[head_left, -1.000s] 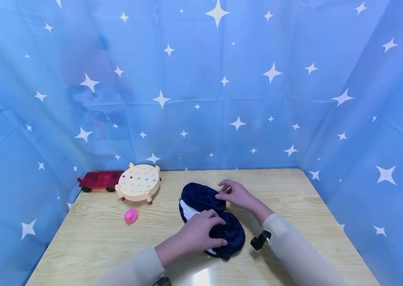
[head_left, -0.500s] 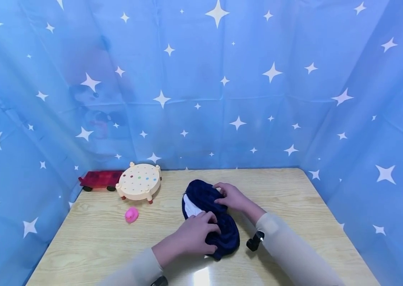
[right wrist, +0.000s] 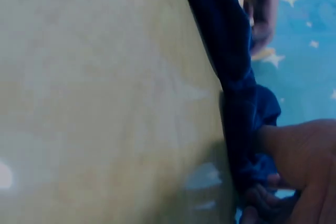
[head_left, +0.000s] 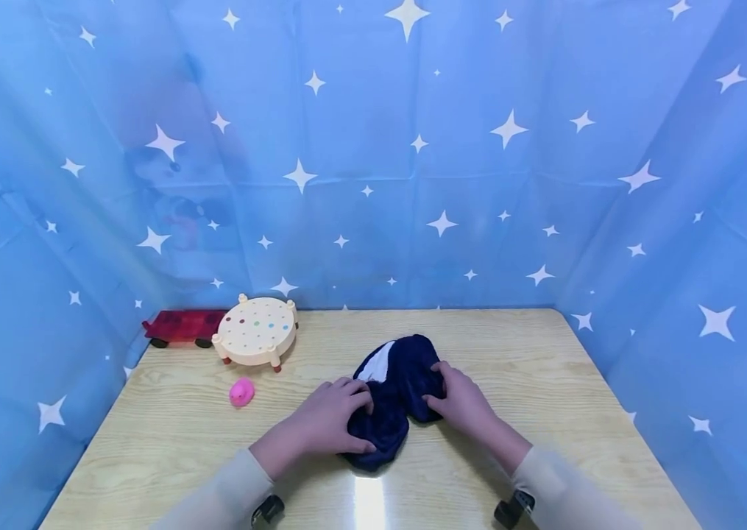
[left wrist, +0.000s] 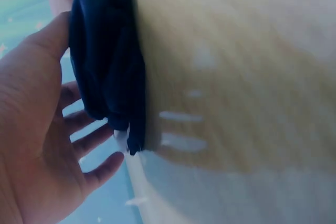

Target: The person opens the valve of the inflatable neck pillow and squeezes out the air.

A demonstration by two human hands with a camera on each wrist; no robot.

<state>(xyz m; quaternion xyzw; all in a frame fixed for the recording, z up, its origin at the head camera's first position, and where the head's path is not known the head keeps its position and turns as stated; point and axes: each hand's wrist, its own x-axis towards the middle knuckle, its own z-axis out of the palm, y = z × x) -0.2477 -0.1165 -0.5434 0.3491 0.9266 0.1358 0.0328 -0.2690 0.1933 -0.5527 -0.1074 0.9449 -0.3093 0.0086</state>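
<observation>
A navy plush fabric piece (head_left: 399, 383) with two rounded lobes and a white patch lies on the wooden table, its kind unclear. My left hand (head_left: 330, 416) holds the near left lobe between thumb and fingers. The left wrist view shows the thumb against the navy plush (left wrist: 102, 51), the lower fingers spread apart, and the index finger hidden by the fabric. At the far right lobe, my right hand (head_left: 462, 397) grips the edge with curved fingers. In the right wrist view the right hand (right wrist: 304, 156) is partly covered by the fabric and blurred.
A pink rubber duck (head_left: 241, 392) sits left of the hands. Behind it stands a round cream toy table (head_left: 256, 331) with coloured dots, beside a red wheeled toy (head_left: 184, 327). A blue star-printed curtain (head_left: 373, 147) encloses the wooden table (head_left: 512, 338).
The plush piece has turned clockwise, its far lobe swinging right and its near lobe left. My left hand has moved left; the right hand has moved right and nearer.
</observation>
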